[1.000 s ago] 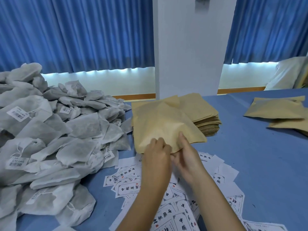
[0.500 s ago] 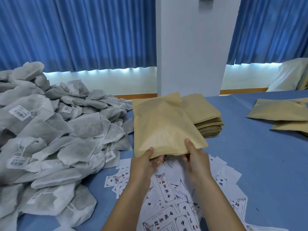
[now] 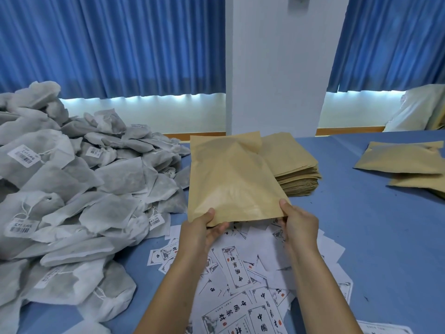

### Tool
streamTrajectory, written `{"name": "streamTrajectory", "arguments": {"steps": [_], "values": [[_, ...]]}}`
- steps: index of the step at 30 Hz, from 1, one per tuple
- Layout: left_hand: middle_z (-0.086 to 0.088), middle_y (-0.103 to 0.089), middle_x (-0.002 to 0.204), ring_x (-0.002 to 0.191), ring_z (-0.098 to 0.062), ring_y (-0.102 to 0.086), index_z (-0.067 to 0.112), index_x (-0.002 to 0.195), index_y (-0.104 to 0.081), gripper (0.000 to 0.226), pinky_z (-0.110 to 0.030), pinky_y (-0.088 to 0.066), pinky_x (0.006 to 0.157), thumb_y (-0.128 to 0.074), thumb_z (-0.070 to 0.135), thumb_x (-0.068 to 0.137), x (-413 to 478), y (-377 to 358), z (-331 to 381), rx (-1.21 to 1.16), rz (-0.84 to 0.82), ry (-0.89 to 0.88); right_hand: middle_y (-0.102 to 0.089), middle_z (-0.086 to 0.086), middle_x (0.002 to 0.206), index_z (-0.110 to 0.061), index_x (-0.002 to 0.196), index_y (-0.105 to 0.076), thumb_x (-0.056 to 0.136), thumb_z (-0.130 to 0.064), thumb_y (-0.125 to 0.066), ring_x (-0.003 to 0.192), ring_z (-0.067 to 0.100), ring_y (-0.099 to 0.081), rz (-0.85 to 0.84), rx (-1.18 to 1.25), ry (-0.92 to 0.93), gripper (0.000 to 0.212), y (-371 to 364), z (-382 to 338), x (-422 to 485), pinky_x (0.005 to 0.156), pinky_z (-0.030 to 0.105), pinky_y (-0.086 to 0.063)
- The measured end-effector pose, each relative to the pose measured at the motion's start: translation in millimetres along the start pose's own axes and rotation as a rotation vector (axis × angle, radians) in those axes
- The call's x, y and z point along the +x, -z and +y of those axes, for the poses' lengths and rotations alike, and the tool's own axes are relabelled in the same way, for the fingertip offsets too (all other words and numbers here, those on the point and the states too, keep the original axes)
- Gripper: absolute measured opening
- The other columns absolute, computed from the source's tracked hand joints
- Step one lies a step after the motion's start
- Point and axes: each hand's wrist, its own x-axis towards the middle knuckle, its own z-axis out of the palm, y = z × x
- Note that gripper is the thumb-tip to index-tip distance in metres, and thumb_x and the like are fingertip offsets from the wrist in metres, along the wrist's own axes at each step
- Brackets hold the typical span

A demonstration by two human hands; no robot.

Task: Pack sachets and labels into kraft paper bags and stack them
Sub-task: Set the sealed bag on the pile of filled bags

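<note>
**A:** What is the surface, and what room is it in?

**B:** It's a table covered in blue cloth. Blue curtains hang at ten and two o'clock, with a white pillar between them at twelve. Below the curtains there is a pale wall with a wooden skirting.

**A:** How many kraft bags are there?

**B:** One kraft bag is held up at the centre, just above the table. Its far end points to twelve. Just behind it at one o'clock is a single stack of flat bags, too many to count. At two to three o'clock, well apart, lie at least two filled bags, overlapping.

**A:** And the hands?

**B:** The left hand pinches the bag's near left corner, with the thumb on top and the fingers beneath. The right hand pinches the near right corner the same way.

**A:** What about the sachets and labels?

**B:** One heap of grey sachets fills eight to ten o'clock, far too many to count. Some have barcode tags on strings. One loose spread of white printed labels lies at six, under the forearms, also too many to count. A white sack sits at the far edge at two.
</note>
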Motion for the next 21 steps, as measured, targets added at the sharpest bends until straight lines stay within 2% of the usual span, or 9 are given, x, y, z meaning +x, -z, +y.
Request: {"name": "streamTrajectory", "arguments": {"steps": [2, 5, 8, 12, 16, 21], "values": [[-0.020, -0.065, 0.099, 0.053, -0.024, -0.068, -0.006, 0.115, -0.052, 0.028, -0.022, -0.055, 0.048, -0.061, 0.004, 0.090, 1.2, 0.3, -0.3, -0.002, -0.010, -0.021, -0.056, 0.005, 0.058, -0.006, 0.062, -0.061, 0.088, -0.019, -0.068, 0.049, 0.014, -0.049, -0.027, 0.005, -0.020, 0.029, 0.3, -0.5, -1.1, 0.043, 0.017, -0.038], [-0.020, -0.067, 0.102, 0.060, -0.026, -0.070, -0.006, 0.117, -0.051, 0.031, -0.024, -0.057, 0.054, -0.061, 0.005, 0.090, 3.4, 0.9, 0.0, 0.007, -0.026, -0.047, -0.056, 0.006, 0.054, -0.008, 0.062, -0.058, 0.085, -0.027, -0.071, 0.041, 0.011, -0.046, -0.106, -0.054, -0.061, 0.032, 0.1, 1.0, -3.5, 0.043, 0.020, -0.034], [-0.023, -0.066, 0.104, 0.057, -0.025, -0.070, -0.005, 0.115, -0.051, 0.030, -0.022, -0.055, 0.050, -0.062, 0.005, 0.089, 4.4, 2.0, -0.4, 0.026, -0.015, -0.042, -0.055, 0.006, 0.056, -0.008, 0.063, -0.058, 0.085, -0.022, -0.070, 0.040, 0.009, -0.047, -0.105, -0.078, -0.051, 0.029, 0.5, 1.8, -3.3, 0.041, 0.017, -0.034], [-0.022, -0.066, 0.092, 0.054, -0.024, -0.068, -0.005, 0.111, -0.053, 0.026, -0.021, -0.053, 0.048, -0.062, 0.006, 0.089, 4.9, 2.1, -1.3, 0.045, -0.025, -0.047, -0.055, 0.007, 0.057, -0.008, 0.062, -0.057, 0.086, -0.022, -0.070, 0.046, 0.012, -0.046, -0.088, -0.059, -0.037, 0.030, 0.2, 2.6, -3.3, 0.045, 0.020, -0.034], [-0.019, -0.066, 0.092, 0.055, -0.023, -0.069, -0.002, 0.106, -0.054, 0.021, -0.022, -0.054, 0.049, -0.062, 0.006, 0.089, 6.5, 4.2, -1.3, 0.032, -0.033, -0.045, -0.055, 0.006, 0.058, -0.009, 0.068, -0.061, 0.081, -0.018, -0.076, 0.040, 0.009, -0.046, -0.163, -0.012, -0.079, 0.022, -4.1, -0.3, -10.1, 0.039, 0.016, -0.037], [-0.018, -0.068, 0.090, 0.058, -0.025, -0.070, -0.001, 0.103, -0.055, 0.018, -0.022, -0.055, 0.051, -0.063, 0.006, 0.088, 7.8, 5.4, -1.6, 0.053, -0.044, -0.044, -0.054, 0.006, 0.060, -0.007, 0.069, -0.061, 0.081, -0.009, -0.074, 0.035, 0.004, -0.045, -0.139, 0.007, -0.089, 0.018, -4.9, -0.9, -11.0, 0.035, 0.014, -0.036]]}}
